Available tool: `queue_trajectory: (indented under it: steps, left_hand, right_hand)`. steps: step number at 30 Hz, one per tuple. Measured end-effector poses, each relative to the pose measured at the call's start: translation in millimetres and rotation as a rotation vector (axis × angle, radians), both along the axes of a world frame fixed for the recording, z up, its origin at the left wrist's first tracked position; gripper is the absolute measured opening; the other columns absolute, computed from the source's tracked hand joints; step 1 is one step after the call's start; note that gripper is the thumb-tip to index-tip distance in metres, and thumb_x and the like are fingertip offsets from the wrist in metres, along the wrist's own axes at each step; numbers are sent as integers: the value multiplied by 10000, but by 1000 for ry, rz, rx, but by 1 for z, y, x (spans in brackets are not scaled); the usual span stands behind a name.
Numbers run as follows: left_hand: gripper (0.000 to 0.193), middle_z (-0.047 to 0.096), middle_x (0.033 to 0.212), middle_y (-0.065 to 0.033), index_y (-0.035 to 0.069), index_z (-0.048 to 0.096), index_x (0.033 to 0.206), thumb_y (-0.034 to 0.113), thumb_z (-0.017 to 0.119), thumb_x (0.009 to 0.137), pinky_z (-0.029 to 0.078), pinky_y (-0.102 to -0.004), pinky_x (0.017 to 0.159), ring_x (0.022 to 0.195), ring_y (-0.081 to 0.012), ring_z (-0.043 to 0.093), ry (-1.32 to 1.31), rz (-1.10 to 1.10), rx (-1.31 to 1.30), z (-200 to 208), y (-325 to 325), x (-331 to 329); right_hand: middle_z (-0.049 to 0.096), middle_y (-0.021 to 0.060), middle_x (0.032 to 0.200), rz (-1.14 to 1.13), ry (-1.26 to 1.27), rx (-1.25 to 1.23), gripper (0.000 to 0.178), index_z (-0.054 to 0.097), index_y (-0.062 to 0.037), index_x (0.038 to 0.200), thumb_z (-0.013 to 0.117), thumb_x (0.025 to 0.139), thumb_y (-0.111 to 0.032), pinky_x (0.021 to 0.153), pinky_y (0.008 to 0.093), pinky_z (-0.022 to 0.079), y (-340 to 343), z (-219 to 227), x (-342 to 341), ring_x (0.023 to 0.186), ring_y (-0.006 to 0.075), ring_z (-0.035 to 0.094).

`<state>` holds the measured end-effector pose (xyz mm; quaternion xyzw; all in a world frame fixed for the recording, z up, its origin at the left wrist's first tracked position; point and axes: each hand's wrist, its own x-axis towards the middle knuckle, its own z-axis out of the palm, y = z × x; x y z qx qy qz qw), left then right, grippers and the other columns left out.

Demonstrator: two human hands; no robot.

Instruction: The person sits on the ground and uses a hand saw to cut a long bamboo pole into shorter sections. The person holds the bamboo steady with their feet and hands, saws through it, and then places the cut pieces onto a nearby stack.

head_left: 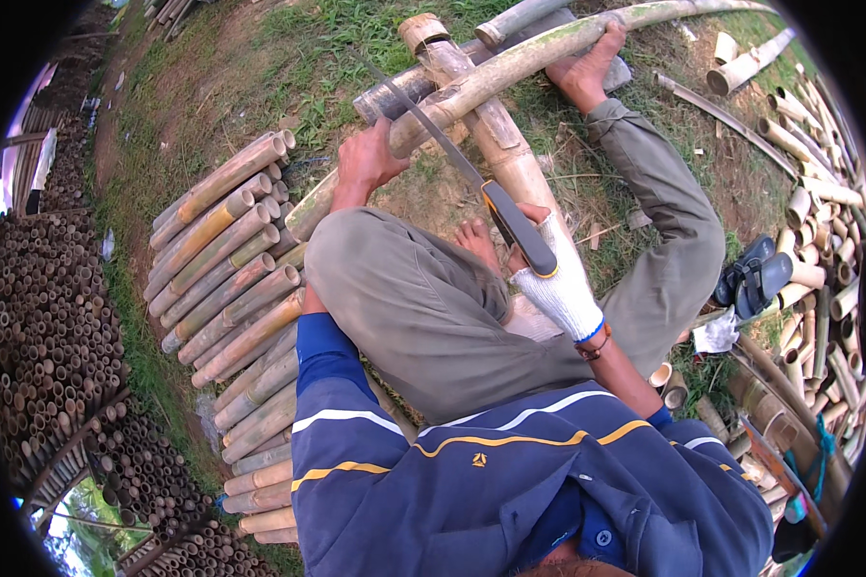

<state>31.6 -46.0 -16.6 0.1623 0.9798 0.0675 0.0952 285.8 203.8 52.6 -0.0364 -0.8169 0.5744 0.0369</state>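
- The long bamboo pole (510, 71) lies across a thicker bamboo log (503, 144), its near end by the bare left hand (362, 163).
- That hand's fingers are bent at the pole's end; I can't tell how tightly they hold.
- The gloved right hand (558, 290) is closed around the saw (520, 231) by its handle, the blade slanting over the pole.
- If the blade skips on that slick rind, it could catch the bare left hand close beside it.
- Should the bare foot (585, 75) by the pole slip, the round pole could roll on the log.
- The pole is pale, greenish and gently curved; the blade thin, the handle smooth orange and dark, the glove knitted white.
- Tubular bamboo pieces (226, 240) pile up on the left, ringed and mottled.
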Motion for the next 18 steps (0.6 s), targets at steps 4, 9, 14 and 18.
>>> queue_trajectory:
  steps: [4, 9, 14, 18]
  left_hand:
    - [803, 781, 1163, -252, 57, 621, 1424, 414, 891, 757, 577, -518, 989, 1116, -423, 748, -20, 52, -31, 11, -19, 6]
    - [806, 786, 1167, -245, 64, 628, 1425, 427, 890, 754, 577, -510, 995, 1130, -427, 747, -13, 66, -24, 11, -25, 2]
    - [807, 795, 1153, -237, 71, 659, 1367, 510, 881, 728, 590, -514, 969, 1099, -420, 763, 36, 147, -47, 21, -17, 0]
    - [750, 801, 1114, -241, 45, 696, 1310, 493, 893, 741, 601, -505, 930, 1051, -416, 774, 57, 143, -77, 19, -33, 3]
  right_hand:
    - [657, 163, 1310, 61, -172, 33, 607, 551, -57, 1463, 681, 872, -4, 1086, 363, 512, 24, 28, 72, 1234, 280, 682]
    - [668, 137, 1317, 72, -126, -71, 625, 550, -33, 1467, 679, 857, 15, 1092, 356, 507, 15, -2, 35, 1229, 251, 680]
    - [695, 201, 1265, 64, 202, 23, 563, 592, -96, 1404, 782, 881, -179, 981, 453, 577, -50, -27, -119, 1154, 399, 705]
    - [713, 196, 1215, 85, 140, -72, 548, 591, -83, 1402, 773, 894, -177, 949, 444, 589, -49, -35, -91, 1102, 391, 725]
